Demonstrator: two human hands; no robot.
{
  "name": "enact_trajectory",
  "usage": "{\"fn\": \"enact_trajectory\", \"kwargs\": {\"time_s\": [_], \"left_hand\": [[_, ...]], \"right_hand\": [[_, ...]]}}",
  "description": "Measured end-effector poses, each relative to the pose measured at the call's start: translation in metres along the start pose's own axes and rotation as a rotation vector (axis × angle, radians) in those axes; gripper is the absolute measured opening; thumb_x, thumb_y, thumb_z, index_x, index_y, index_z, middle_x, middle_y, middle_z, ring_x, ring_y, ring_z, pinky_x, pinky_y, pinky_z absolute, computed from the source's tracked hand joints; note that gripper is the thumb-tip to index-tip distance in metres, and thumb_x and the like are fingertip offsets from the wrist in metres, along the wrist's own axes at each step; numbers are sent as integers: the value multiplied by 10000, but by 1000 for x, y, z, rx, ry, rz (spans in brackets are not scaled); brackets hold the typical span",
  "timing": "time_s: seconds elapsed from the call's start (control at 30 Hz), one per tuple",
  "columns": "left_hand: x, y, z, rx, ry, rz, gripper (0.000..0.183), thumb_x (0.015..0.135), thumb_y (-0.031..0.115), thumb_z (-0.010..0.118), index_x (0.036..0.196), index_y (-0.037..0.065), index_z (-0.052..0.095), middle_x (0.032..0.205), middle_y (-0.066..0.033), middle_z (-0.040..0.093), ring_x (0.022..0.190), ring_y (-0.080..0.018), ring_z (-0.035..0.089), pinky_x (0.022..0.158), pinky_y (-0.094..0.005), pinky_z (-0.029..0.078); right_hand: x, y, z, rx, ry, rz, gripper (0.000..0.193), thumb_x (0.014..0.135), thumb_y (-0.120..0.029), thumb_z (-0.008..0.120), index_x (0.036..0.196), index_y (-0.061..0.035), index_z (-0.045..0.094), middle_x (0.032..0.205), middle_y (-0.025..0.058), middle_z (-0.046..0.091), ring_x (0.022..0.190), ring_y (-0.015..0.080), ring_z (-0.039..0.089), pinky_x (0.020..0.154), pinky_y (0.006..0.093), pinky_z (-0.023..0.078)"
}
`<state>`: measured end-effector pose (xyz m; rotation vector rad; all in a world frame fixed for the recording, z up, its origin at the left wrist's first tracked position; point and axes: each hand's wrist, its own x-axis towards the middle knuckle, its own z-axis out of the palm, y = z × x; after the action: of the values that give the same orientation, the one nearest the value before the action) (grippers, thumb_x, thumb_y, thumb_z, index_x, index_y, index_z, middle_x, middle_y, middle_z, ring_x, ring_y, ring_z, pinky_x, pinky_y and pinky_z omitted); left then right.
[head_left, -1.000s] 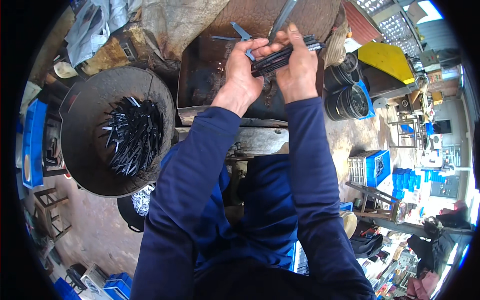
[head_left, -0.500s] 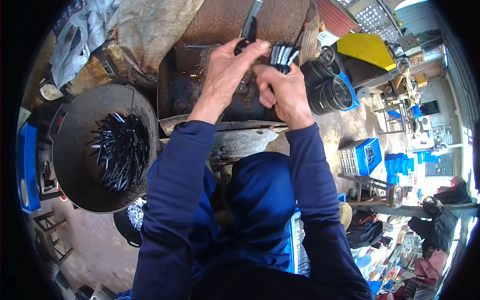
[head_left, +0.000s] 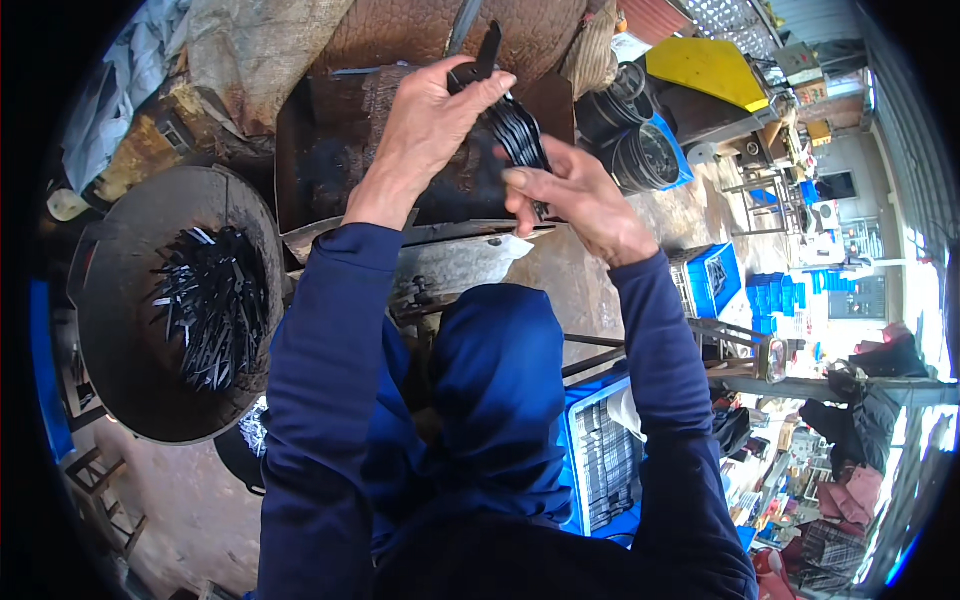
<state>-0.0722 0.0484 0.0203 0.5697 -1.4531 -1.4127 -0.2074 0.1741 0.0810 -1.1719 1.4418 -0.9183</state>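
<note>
Left hand — raised at the far centre, fingers curled shut round the upper end of a bundle of flat black metal strips; one strip sticks up past the thumb. Right hand — just right of and nearer than the left, fingers half curled, thumb and forefinger pinching the lower part of the same bundle, the two hands nearly touching. The bundle runs slantwise between them, from far left to near right, held in the air above a rusty metal box. Both forearms wear dark blue sleeves that rise from the near edge. Below the hands, a grey metal plate lies along the near rim of the box. Left of the arms stands a wide, dark round pan, and a heap of loose strips of the same black kind lies in it, well apart from the hands. Far right of the hands, stacked black rings sit beside a yellow sheet. Near right, by the right sleeve, a blue crate holds rows of dark pieces; further blue crates stand on the ground to the right.
</note>
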Motion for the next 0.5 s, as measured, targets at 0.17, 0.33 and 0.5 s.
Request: {"fn": "enact_trajectory", "kwargs": {"time_s": [0.17,0.33,0.5], "left_hand": [[-5,7,5,49,25,42,493,873,389,693,1111,-39,636,739,10,617,607,-20,455,542,-207,368],[-22,23,22,39,-21,-129,291,898,323,657,1055,83,706,677,64,512,601,5,396,541,-167,303],[-25,24,32,-60,-61,-316,188,932,227,578,956,69,675,642,32,527,482,-56,397,436,-224,295]], "right_hand": [[-26,11,-1,92,112,32,274,923,-253,644,1007,3,593,734,19,576,556,63,512,526,197,426],[-53,17,-13,-256,275,-87,296,969,-331,566,1000,-42,614,705,-54,467,600,28,417,518,177,338],[-107,34,-40,-345,339,-41,302,978,-341,544,994,-48,614,722,-48,472,604,25,411,523,179,333]]}}
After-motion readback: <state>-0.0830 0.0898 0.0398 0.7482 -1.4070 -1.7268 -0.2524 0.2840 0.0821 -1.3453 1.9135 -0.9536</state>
